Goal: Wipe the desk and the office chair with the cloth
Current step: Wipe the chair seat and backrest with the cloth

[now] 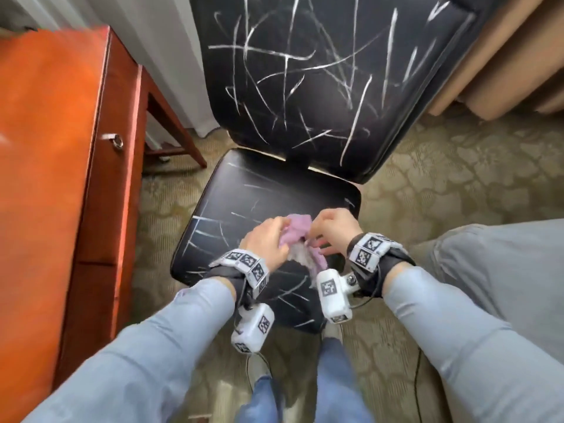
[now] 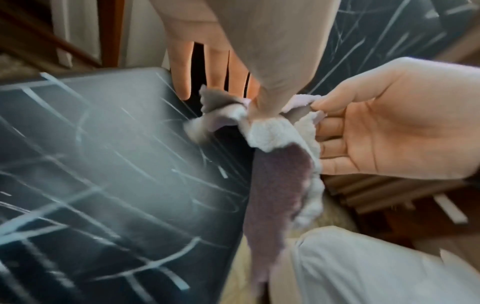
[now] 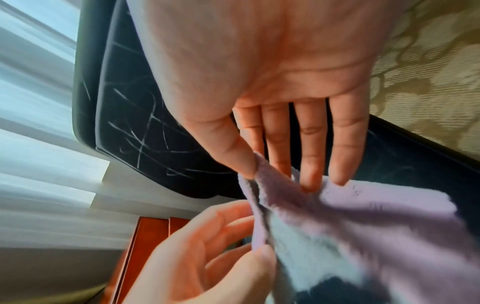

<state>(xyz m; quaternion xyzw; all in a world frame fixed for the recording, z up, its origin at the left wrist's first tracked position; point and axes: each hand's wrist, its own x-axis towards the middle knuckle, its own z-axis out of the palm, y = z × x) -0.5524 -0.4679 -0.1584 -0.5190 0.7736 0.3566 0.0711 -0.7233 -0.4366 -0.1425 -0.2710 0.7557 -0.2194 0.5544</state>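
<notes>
A purple and white cloth hangs bunched between both hands above the front of the black chair seat. My left hand pinches one part of it with the thumb on top. My right hand pinches the cloth's edge between thumb and fingers. White streaks cover the seat and the chair's backrest. The reddish wooden desk stands to the left of the chair.
A desk drawer with a metal ring knob faces the chair. White curtains hang behind and beige drapes at the back right. Patterned carpet surrounds the chair. Grey fabric lies to the right.
</notes>
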